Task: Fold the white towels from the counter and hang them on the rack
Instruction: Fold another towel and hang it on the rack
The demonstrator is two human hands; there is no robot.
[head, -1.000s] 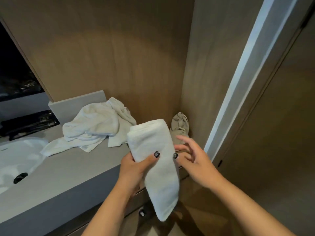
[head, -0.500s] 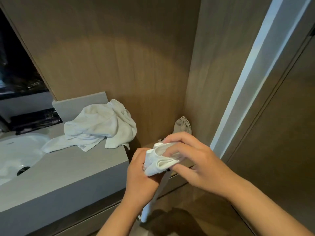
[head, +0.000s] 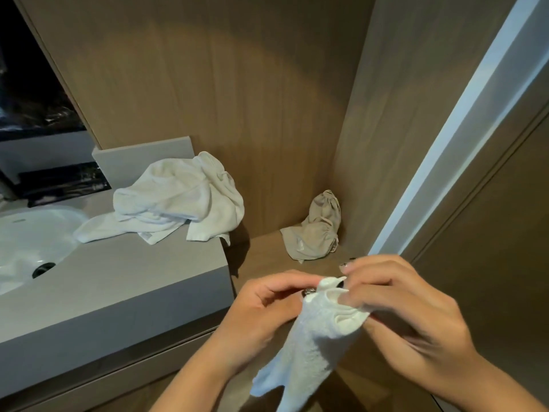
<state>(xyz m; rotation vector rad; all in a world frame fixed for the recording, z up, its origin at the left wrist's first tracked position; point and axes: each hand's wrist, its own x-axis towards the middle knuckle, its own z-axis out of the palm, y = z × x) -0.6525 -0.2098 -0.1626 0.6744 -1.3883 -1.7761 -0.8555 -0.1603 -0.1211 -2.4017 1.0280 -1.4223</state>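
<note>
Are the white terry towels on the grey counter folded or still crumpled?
Crumpled. The white terry towels lie in a loose, rumpled heap on the grey counter, one corner overhanging its edge.

Held towel (head: 312,346): was plain white, with a nubby weave.
Towel heap (head: 175,200): was white, unpatterned.
Bench (head: 118,281): was flat grey.
Sink (head: 32,242): was white, with a black drain.
Drawstring pouch (head: 315,233): was beige.
Wall panels (head: 222,93): were tan, wood-grained.
Fingernails (head: 344,265): were dark, with pale flecks.
</note>
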